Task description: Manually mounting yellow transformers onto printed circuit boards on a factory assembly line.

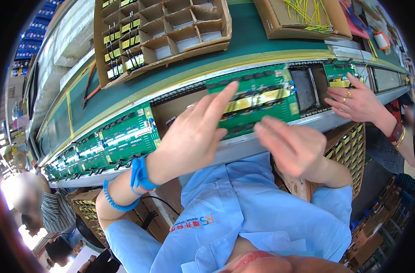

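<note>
A green circuit board (284, 110) with black connectors and a yellow-topped strip (262, 98) lies on the rail line in front of me. My left hand (192, 133) reaches over its left part, fingers stretched out, the index fingertip by the board's far edge. Nothing shows in that hand. My right hand (295, 143) is at the board's near edge, blurred by motion. Its fingers are bunched together, and whatever may be between them is hidden. Farther left on the line sit more green boards (128, 134) with small parts on them.
Beyond the line stands a divided cardboard box (182, 44) with yellow-labelled parts; a carton (273, 28) holds yellow wires (310, 16). Pliers with orange handles (91, 93) lie at left. A co-worker's hand (353, 100) is at another board (337, 73) on the right.
</note>
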Available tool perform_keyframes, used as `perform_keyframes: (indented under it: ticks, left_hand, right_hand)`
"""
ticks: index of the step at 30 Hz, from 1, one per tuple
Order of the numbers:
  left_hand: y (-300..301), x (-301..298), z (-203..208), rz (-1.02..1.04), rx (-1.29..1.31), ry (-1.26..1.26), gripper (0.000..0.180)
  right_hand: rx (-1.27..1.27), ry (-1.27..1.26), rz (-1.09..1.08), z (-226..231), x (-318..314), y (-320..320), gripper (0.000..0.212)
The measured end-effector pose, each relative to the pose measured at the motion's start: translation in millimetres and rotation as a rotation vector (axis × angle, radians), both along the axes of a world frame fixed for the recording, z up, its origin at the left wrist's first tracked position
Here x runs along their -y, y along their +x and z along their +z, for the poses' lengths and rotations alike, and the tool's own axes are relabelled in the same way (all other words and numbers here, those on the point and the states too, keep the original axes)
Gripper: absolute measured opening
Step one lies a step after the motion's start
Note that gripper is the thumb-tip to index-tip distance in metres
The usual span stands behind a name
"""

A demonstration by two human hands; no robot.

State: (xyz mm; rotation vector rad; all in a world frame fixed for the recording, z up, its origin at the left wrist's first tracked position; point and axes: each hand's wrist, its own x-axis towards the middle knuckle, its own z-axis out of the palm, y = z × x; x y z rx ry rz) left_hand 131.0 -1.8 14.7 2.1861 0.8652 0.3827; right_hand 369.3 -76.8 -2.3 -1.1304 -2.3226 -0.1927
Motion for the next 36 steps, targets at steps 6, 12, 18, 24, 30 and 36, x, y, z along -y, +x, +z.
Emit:
perform_keyframes:
  ticks: [6, 12, 18, 24, 30, 36]
  left_hand:
    - [61.3, -6.2, -28.2, -0.097, 0.205, 0.016, 0.081]
    - [106.8, 1.9, -41.5, -0.077, 0.388, 0.092, 0.076]
    - [14.3, 31.6, -22.9, 0.060, 0.329, 0.296, 0.061]
    - [-108.6, 38.4, -21.9, 0.421, -0.051, 0.522, 0.054]
    - [-186.7, 65.4, -37.2, 0.744, -0.466, 0.620, 0.064]
    - [-188.7, 66.5, -50.5, 0.749, -0.467, 0.684, 0.075]
  right_hand:
    - [0.189, -0.259, 0.173, -13.7, 11.9, -6.9, 0.033]
    - [0.465, -0.428, -0.289, -18.4, 17.9, 23.5, 0.006]
    - [0.415, -0.487, -0.336, -21.8, 8.7, 29.3, 0.037]
    - [0.412, -0.529, -0.523, -31.4, 10.8, 79.0, 0.044]
    - [0.458, -0.508, -0.630, -39.8, -1.5, 103.7, 0.040]
    - [0.490, -0.594, -0.823, -37.3, 2.2, 145.1, 0.040]
